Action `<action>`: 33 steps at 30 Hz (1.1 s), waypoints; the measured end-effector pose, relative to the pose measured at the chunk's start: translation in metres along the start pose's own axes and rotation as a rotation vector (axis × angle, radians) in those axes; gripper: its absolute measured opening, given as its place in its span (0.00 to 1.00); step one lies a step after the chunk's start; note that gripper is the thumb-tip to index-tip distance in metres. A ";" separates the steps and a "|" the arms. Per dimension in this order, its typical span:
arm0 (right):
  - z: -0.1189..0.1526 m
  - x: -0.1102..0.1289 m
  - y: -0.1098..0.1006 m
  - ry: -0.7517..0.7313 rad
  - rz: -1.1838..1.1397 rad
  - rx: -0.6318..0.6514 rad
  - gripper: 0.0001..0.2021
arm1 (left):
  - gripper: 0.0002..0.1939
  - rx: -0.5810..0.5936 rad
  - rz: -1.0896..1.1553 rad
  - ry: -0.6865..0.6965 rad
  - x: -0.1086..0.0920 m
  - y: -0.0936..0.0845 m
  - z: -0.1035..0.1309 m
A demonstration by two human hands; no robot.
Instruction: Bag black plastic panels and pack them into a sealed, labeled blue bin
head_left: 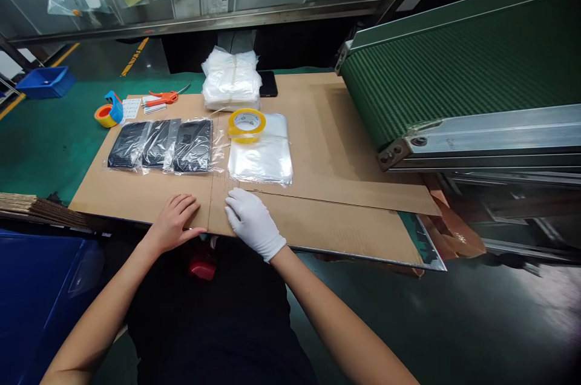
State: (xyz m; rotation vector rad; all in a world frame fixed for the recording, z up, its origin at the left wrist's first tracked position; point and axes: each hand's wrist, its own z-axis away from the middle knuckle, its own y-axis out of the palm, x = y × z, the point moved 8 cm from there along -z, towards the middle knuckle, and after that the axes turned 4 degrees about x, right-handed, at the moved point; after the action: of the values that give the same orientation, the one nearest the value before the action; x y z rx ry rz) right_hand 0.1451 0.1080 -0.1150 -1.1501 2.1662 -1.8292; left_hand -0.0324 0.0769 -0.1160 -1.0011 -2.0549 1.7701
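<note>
My left hand (176, 223) is bare and lies palm down on the cardboard sheet (336, 149) near its front edge, fingers stretched out and thumb apart. My right hand (252, 221), in a white glove, rests on the same sheet a little to the right, fingers loosely bent, holding nothing that I can see. Beyond the left hand, black items in clear plastic bags (193, 146) lie in a row. A stack of clear plastic bags (263, 161) sits just beyond the glove, with a roll of yellow tape (247, 125) on it.
Farther back are a tied bundle of plastic bags (231, 82) and a black phone (269, 83). At left lie an orange air gun (166, 97) and a blue tape dispenser (115, 108). A green conveyor (454, 64) overhangs the right side. A blue bin (36, 294) stands lower left.
</note>
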 end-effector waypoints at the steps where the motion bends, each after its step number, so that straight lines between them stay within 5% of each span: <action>1: 0.000 0.000 0.000 0.001 -0.003 -0.003 0.06 | 0.34 0.020 -0.004 -0.014 0.001 0.001 -0.002; 6: 0.001 -0.002 -0.001 0.006 -0.003 -0.004 0.06 | 0.45 0.109 -0.046 0.002 0.008 0.010 -0.010; 23: 0.000 0.001 -0.003 0.011 0.019 0.014 0.07 | 0.28 0.108 0.033 0.014 0.009 -0.002 -0.003; 29: 0.001 0.006 -0.004 -0.012 -0.014 0.007 0.09 | 0.28 0.010 0.035 -0.047 0.011 0.000 -0.010; 33: 0.017 -0.013 -0.021 0.012 -0.124 -0.060 0.10 | 0.25 -0.062 0.023 -0.083 0.009 0.007 -0.019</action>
State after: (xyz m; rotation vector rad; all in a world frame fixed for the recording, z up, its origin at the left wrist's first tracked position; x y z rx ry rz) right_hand 0.1734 0.1016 -0.1070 -1.3172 2.2174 -1.8340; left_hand -0.0256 0.0977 -0.1207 -0.9872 -2.1695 1.7983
